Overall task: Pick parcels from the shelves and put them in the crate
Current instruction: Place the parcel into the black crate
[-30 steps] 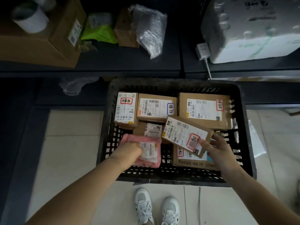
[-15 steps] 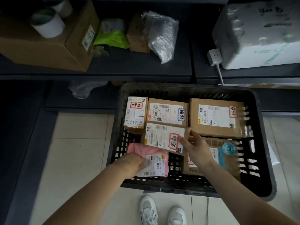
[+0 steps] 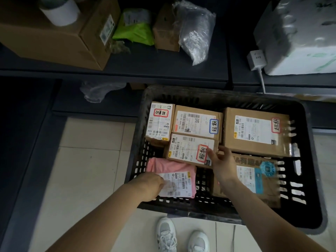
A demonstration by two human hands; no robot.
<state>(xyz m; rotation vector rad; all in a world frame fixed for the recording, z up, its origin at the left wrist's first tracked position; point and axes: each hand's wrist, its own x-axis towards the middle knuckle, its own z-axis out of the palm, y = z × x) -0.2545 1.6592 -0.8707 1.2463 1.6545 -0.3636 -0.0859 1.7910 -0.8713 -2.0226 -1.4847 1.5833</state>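
Left hand [image 3: 150, 186] holds soft pink parcel [image 3: 164, 165]; right hand [image 3: 222, 163] pinches labelled brown box [image 3: 183, 149]

A dark shelf [image 3: 145, 70] across the top bears a cardboard box [image 3: 54, 39], green bag [image 3: 134, 31] and foam box [image 3: 300, 37]; the crate [image 3: 312, 160] stands on the tiled floor [image 3: 87, 160].

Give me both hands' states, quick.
Left hand: holding the pink parcel.
Right hand: gripping the end of the middle box.
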